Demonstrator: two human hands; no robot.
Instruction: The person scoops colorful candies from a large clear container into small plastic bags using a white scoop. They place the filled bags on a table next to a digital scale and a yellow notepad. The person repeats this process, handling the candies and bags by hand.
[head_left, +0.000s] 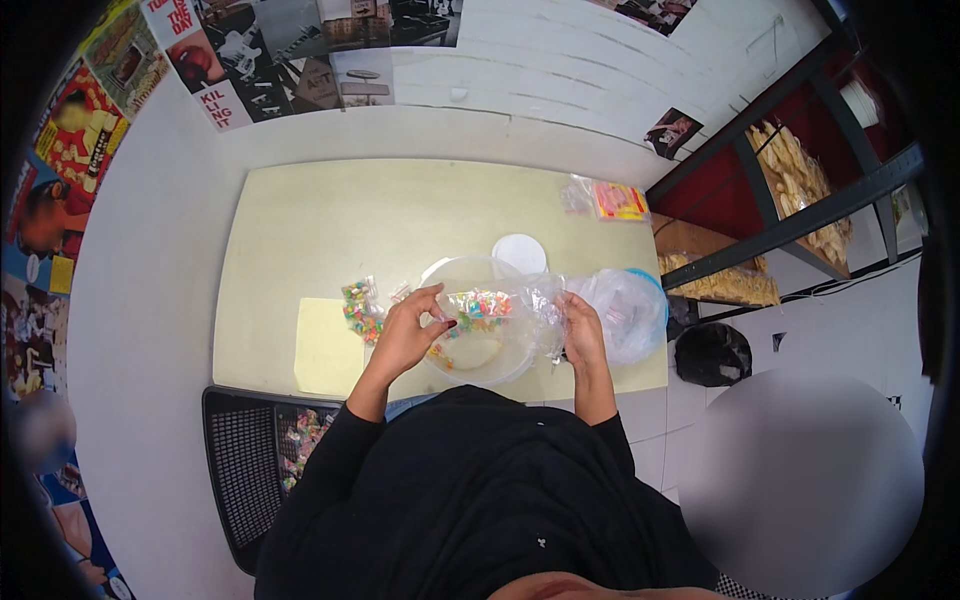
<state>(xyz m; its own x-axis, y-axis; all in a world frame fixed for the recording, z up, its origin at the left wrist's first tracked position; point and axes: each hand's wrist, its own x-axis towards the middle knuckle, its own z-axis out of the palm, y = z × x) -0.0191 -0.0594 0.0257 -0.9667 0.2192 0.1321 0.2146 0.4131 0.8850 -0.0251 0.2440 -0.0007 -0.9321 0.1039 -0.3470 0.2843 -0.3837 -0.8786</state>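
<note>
My left hand (411, 324) pinches the left end of a clear plastic bag (544, 300), thumb and forefinger close together at its edge. On the other side, my right hand (583, 326) grips the bag's crumpled end. Colourful small pieces, seemingly candy (484, 304), show through the plastic in a band between my hands. Directly below is a translucent round tub (480, 371), with more coloured pieces (442, 356) inside along its left part. Just left of my left hand, small filled clear packets (360, 311) lie on the table (360, 217).
A yellow sheet (326, 345) lies at the left. Beyond the tub is a white disc (520, 253). Plastic bags (626, 315) fill a blue-rimmed container (661, 300) at the right. A black basket (244, 465) holds packets below the table. A metal shelf rack (795, 217) stands right.
</note>
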